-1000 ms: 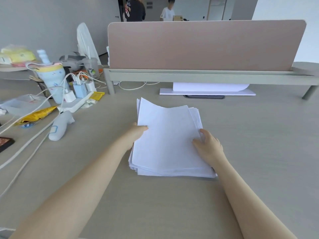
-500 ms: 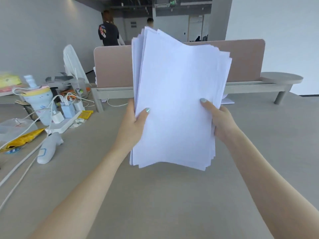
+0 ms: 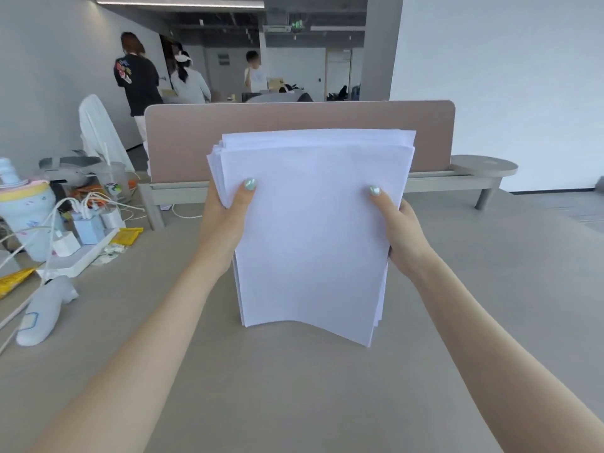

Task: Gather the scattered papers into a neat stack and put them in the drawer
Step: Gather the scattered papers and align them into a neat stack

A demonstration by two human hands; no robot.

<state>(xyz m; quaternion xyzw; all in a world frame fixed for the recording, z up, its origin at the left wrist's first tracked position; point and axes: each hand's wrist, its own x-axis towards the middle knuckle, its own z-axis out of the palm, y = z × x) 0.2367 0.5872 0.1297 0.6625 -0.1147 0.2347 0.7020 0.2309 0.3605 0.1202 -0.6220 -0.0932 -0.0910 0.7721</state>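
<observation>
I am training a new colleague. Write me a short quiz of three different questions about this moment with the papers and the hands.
1. True or false: the paper stack lies flat on the desk.
2. Multiple choice: where do the hands hold the stack?
A. the left hand on its left edge, the right hand on its right edge
B. both hands on the top edge
C. one hand only, underneath
3. Fill in: the upright board behind the stack is a pink desk ______.

Key
1. False: it stands upright, bottom edge at the desk; actual contact cannot be told.
2. A
3. divider
</observation>
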